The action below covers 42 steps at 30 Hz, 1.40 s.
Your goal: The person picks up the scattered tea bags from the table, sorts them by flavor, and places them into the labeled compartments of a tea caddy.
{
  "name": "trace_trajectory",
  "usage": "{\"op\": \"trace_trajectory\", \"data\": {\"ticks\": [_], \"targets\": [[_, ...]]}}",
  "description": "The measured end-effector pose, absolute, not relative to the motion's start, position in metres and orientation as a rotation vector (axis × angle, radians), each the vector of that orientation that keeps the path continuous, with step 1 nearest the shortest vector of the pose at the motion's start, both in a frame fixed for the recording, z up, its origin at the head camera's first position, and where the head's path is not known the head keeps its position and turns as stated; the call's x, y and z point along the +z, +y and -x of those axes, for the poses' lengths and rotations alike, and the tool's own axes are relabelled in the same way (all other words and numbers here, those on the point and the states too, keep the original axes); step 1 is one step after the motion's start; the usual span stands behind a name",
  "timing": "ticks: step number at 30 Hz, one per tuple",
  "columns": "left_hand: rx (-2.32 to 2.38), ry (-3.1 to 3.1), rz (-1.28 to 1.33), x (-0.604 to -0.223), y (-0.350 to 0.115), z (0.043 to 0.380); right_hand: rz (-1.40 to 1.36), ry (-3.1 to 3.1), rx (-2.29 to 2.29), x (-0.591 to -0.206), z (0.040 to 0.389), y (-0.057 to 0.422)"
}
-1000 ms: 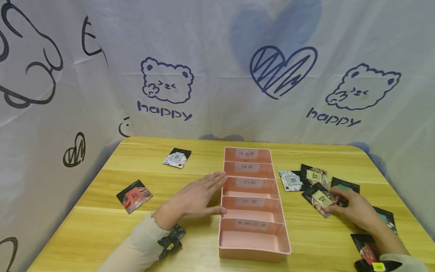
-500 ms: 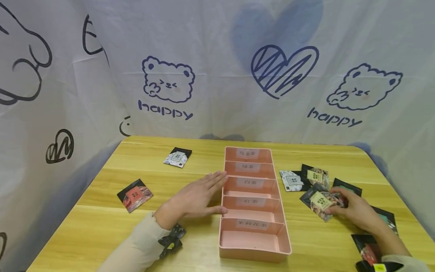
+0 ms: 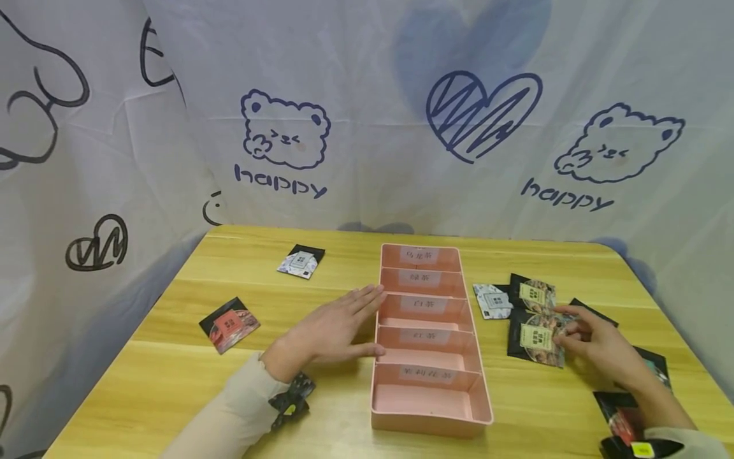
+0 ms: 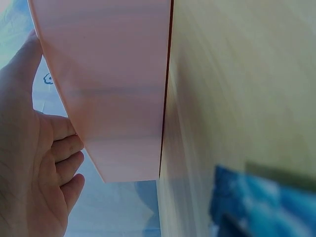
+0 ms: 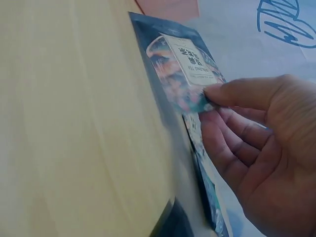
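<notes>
My right hand (image 3: 602,347) pinches the edge of an oolong tea sachet (image 3: 536,339), black with a pale yellow label, between thumb and fingers. In the right wrist view the sachet (image 5: 185,64) is tilted up off the table. A second yellow-labelled sachet (image 3: 533,293) lies just behind it. My left hand (image 3: 332,335) touches the left side of a long pink divided box (image 3: 427,425), its fingers straight against the rim. Paper labels mark the box's compartments, which hold nothing. The left wrist view shows the fingertips at the box's edge (image 4: 118,98).
A white-patterned sachet (image 3: 492,301) lies right of the box. Further right are a partly hidden dark sachet (image 3: 596,312), a green-labelled one (image 3: 655,364) and a red one (image 3: 619,411). Left of the box lie another white-patterned sachet (image 3: 301,261) and a red-labelled sachet (image 3: 229,324).
The pinched sachet has lifted slightly and turned straighter, now overlapping the yellow-labelled one behind it. My right fingers have shifted along its edge. My left hand stays against the box.
</notes>
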<state>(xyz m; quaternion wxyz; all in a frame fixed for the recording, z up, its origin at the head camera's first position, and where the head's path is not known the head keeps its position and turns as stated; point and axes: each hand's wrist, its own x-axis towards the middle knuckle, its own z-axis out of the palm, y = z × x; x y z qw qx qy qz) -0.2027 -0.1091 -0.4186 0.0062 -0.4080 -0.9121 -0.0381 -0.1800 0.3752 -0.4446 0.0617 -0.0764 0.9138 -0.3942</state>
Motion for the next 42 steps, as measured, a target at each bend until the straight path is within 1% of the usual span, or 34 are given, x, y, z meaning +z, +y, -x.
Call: {"op": "trace_trajectory", "data": {"ticks": [8, 12, 32, 42], "targets": [[-0.114, -2.848, 1.274, -0.419, -0.109, 0.204, 0.134, 2.920, -1.034, -0.435, 0.186, 0.365], [-0.114, -2.841, 1.278, -0.419, -0.109, 0.205, 0.131, 3.024, -0.966, -0.430, 0.190, 0.359], [-0.114, -2.848, 1.295, -0.418, -0.109, 0.204, 0.470, 3.181, -0.789, -0.388, 0.215, 0.324], [-0.123, -2.849, 1.292, -0.419, -0.109, 0.203, 0.514, 3.165, -0.781, -0.366, 0.233, 0.307]]}}
